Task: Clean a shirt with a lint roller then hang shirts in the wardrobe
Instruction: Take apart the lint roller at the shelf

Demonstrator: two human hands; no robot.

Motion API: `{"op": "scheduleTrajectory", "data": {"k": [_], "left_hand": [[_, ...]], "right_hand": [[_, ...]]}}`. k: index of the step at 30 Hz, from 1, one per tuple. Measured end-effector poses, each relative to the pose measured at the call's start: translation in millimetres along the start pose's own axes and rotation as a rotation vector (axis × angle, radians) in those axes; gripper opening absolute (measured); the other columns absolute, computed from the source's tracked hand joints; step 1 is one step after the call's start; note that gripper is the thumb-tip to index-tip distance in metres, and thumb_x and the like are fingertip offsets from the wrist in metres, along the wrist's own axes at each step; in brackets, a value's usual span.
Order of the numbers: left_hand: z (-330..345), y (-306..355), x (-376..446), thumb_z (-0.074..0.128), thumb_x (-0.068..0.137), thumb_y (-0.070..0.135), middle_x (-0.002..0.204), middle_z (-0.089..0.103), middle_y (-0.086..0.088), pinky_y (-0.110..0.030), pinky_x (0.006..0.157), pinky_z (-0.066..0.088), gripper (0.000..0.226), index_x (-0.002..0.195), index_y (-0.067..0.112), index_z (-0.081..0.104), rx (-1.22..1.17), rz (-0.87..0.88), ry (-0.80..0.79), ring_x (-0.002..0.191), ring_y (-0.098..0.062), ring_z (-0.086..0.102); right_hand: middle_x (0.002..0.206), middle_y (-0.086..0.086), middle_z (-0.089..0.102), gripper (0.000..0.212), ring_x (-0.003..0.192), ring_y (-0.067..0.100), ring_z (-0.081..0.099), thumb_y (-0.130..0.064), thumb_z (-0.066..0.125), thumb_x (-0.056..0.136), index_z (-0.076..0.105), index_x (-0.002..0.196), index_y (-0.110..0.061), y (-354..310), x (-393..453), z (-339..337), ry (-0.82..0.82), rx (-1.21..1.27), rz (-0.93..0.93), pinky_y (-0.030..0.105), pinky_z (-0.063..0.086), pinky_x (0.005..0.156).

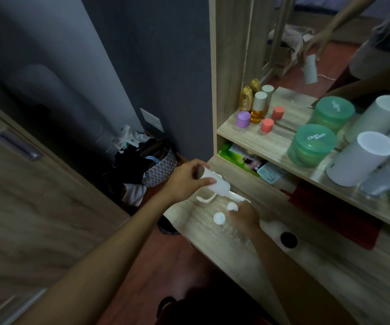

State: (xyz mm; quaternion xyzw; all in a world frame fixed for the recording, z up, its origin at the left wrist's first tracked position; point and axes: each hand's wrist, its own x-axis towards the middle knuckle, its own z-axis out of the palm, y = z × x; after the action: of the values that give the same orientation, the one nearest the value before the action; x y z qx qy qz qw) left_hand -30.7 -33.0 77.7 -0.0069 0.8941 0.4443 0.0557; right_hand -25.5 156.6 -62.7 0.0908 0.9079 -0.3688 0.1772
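L hand [184, 179] over near corner of dresser top [203, 235], fingers and thumb curled round a white lint roll [212, 182], hollow end facing camera. Roll looks light, paper-on-card tube: stiff enough, prob. crushes if squeezed; outer sheet tacky, so best held by ends/core. White roller handle [206, 198] lies just beneath on wood. R hand [244, 215] blurred, by two small white caps [219, 218]; can't tell finger state. No shirt in view. Basket of clothes [151, 164] on floor.

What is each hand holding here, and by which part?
Left hand grips the white lint roll around its open tube end. Right hand is blurred near a small white cap; any hold cannot be told.
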Motion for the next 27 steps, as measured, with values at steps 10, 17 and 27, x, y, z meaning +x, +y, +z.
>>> {"op": "scheduleTrajectory", "data": {"k": [10, 17, 27], "left_hand": [[-3, -22, -5, 0.078, 0.077, 0.032, 0.092, 0.067, -0.001, -0.02, 0.069, 0.047, 0.036, 0.108, 0.021, 0.062, -0.029, -0.035, -0.03, 0.084, -0.015, 0.063], [-14, -40, -6, 0.079, 0.075, 0.036, 0.091, 0.068, 0.0, -0.023, 0.07, 0.049, 0.036, 0.106, 0.024, 0.063, -0.032, -0.045, -0.047, 0.082, -0.015, 0.062], [-47, -76, 17, 0.077, 0.063, 0.054, 0.097, 0.071, 0.001, -0.045, 0.085, 0.055, 0.043, 0.099, 0.033, 0.064, -0.048, -0.009, -0.162, 0.092, -0.018, 0.067]], "right_hand": [[0.111, 0.012, 0.068, 0.038, 0.102, 0.027, 0.064, -0.038, 0.057, 0.09, 0.065, 0.108, -0.006, 23, 2, 14, 0.064, -0.006, 0.088, 0.035, 0.054, 0.086], [0.116, 0.014, 0.064, 0.039, 0.108, 0.032, 0.062, -0.029, 0.064, 0.085, 0.056, 0.117, -0.008, 17, -2, 15, 0.112, 0.122, 0.2, 0.041, 0.05, 0.092], [0.103, 0.014, 0.068, 0.021, 0.096, 0.031, 0.064, -0.018, 0.062, 0.082, 0.064, 0.101, -0.01, -9, -5, 14, 0.296, 0.184, 0.354, 0.034, 0.048, 0.08]]}}
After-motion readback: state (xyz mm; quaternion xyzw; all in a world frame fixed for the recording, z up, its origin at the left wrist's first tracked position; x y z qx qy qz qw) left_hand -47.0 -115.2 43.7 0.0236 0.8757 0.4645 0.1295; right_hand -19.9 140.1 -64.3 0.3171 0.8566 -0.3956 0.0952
